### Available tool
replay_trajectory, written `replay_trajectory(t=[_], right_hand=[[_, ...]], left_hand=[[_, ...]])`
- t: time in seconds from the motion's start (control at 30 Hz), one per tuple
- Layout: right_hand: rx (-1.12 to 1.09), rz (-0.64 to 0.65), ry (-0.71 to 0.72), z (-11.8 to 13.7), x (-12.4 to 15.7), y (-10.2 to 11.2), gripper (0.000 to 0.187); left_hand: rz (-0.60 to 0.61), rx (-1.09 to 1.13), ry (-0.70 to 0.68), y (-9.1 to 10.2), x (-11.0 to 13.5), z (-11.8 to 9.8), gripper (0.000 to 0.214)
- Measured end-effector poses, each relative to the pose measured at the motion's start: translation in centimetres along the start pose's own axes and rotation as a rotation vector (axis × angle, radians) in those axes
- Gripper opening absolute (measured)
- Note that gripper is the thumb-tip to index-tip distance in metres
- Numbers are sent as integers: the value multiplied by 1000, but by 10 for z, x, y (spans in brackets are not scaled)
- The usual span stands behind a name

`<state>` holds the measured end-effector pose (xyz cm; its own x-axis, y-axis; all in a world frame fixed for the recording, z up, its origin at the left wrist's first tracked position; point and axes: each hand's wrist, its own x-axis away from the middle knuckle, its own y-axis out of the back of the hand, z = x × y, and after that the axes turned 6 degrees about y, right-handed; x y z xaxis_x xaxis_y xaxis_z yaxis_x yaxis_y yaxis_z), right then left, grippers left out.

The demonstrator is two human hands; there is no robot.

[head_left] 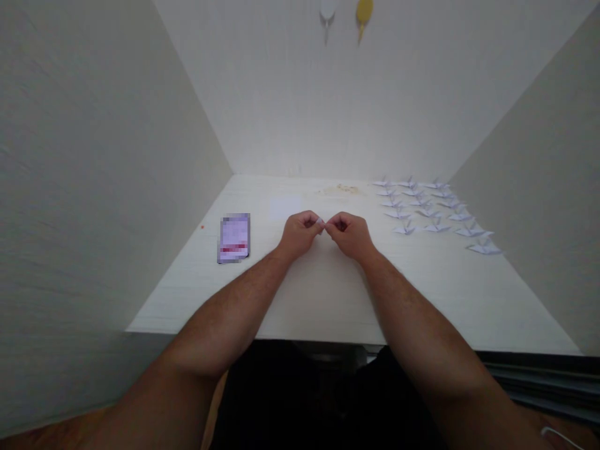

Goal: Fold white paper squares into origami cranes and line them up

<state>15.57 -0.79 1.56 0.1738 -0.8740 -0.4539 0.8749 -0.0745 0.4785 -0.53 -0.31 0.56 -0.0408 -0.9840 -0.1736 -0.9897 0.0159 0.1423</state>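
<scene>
Over the middle of the white table, my left hand (299,235) and my right hand (349,234) meet at the fingertips. Both are closed in a pinch on a small piece of folded white paper (320,221). Most of the paper is hidden by my fingers, so its exact shape cannot be made out. To the right of my right hand, several white paper cranes (424,209) stand in rough rows. A pale, flat area that looks like white paper (285,206) lies just beyond my left hand.
A phone (234,237) with a blurred screen lies left of my left arm. Brownish marks (347,189) show near the back wall. White and yellow hooks (364,12) hang on that wall. Side walls enclose the table (323,300) on both sides.
</scene>
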Motion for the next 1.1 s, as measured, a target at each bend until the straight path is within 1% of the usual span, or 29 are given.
replay_trajectory(t=[0.07,0.23,0.37,0.57,0.7,0.83,0.9,0.97,1.1], right_hand=[[-26,6,-22,-1,0,0,19],[-42,-2,-88,-1,1,1,23],[-57,-18,-146,1,3,1,18],[-75,-32,-131,3,6,1,18],[-79,-24,-155,5,7,1,18],[-75,-11,-156,-1,8,-2,22],[-99,-12,-153,-4,7,-4,23],[-116,-15,-159,-6,6,-5,23],[-148,-44,-172,-4,4,-6,20]], left_hand=[[-12,-20,-12,-1,0,-1,16],[-12,-41,-20,-5,0,1,18],[-18,-53,-42,-9,1,4,16],[-22,-17,-19,-12,0,5,14],[-29,63,14,-13,0,5,15],[-47,143,63,-17,-1,7,15],[-64,145,74,-18,-2,7,14],[-82,159,87,-19,-2,5,12],[-81,187,110,-17,-3,-5,10]])
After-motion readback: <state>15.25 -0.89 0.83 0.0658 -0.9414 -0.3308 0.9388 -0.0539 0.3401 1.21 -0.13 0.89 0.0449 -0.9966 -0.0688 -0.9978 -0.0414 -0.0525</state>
